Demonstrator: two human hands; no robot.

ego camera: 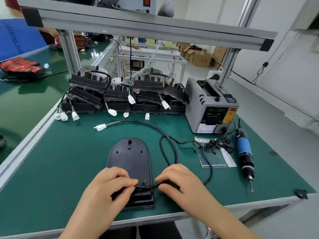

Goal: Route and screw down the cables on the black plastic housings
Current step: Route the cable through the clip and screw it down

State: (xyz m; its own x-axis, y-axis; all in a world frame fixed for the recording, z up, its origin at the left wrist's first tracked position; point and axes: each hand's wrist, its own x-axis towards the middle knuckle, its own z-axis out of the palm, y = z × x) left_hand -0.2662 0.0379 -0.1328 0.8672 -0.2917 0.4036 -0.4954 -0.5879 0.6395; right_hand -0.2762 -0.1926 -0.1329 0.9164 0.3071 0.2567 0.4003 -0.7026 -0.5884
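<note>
The near end of the black housing (129,157) is mostly covered up by both hands, so where the cable (156,128) actually meets the plastic can't be made out. Only a short stretch of cable is seen between them. It's pinched by the curled fingers of the left hand (110,185) on one side and of the right hand (179,180) on the other. The fingertips are tucked under and hard to see.

The housing is laid flat on the green mat (60,161), close to the front edge. Its long axis is pointed straight away from the person, with the rounded end aimed at the stack of housings (120,94) at the back. From the right hand the cable is looped up and arced left behind the housing, ending in a white connector (101,127). An electric screwdriver (244,152) is parked off to the right, tip toward the front edge.
</note>
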